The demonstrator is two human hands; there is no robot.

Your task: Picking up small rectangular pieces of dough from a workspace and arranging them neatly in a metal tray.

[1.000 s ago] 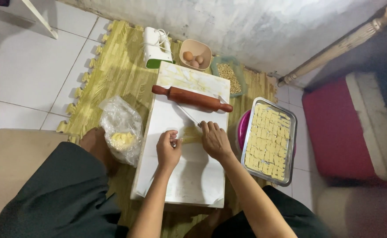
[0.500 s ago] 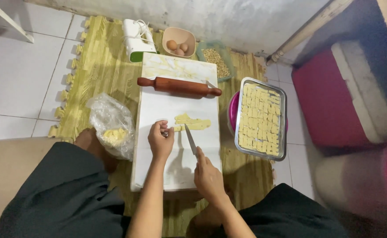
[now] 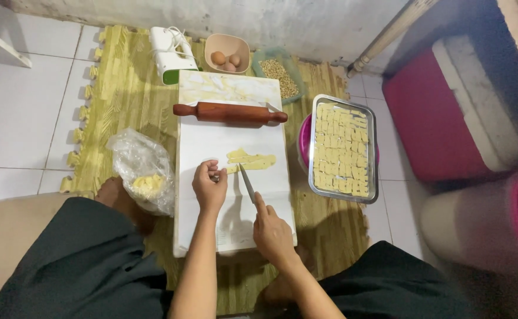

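White tiled floor with green foam mat, white board laid on it; rolling pin across the board, metal tray of cut pieces just beside. Left hand curled, fingertips pinching beside the dough strip mid-board. Right hand closed around knife, blade tip near the dough.

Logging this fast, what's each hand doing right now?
Left hand: closed, pinching a dough piece.
Right hand: closed on a knife.
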